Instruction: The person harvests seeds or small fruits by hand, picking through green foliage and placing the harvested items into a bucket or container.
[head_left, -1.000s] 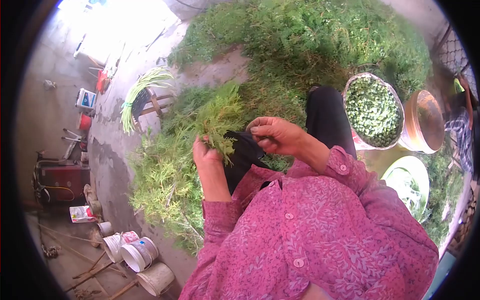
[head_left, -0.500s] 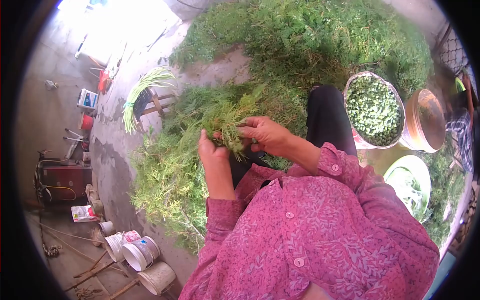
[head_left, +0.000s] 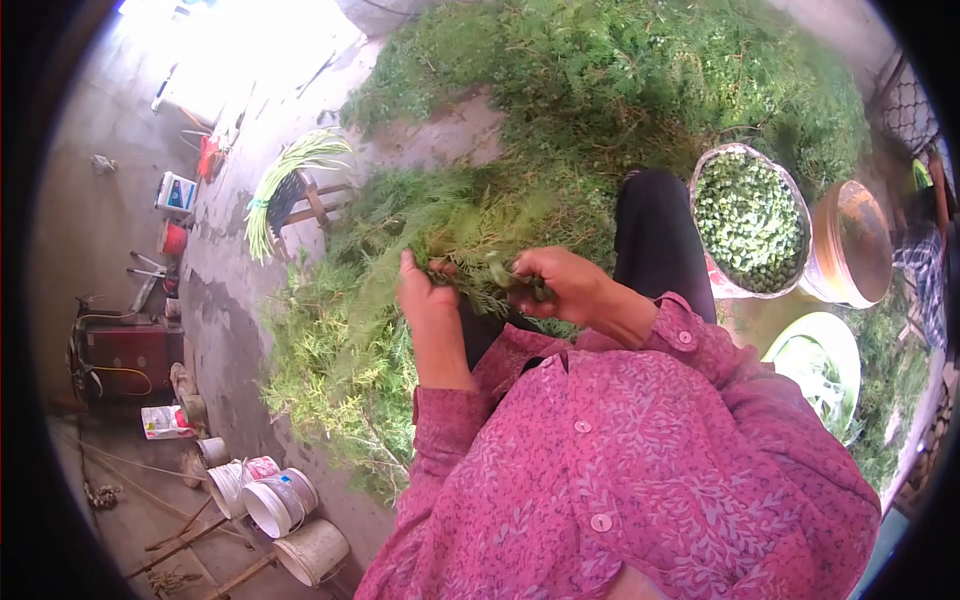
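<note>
My left hand is closed around a leafy evergreen sprig with flat, feathery green foliage, held above my lap. My right hand is just to the right of it, fingers curled around small green cones, partly hidden and blurred. Below and beyond both hands lies a heap of cut evergreen branches. By my knee on the right stands a lined bucket filled with small green cones.
Beside the cone bucket are another bucket and a pale green basin. A bundle of green strips hangs over a small stool. More branches are piled at the back. Several white buckets lie at lower left.
My right hand has moved slightly right and down, away from my left hand, with green bits in its curled fingers. My left hand stays nearly in place with the sprig.
</note>
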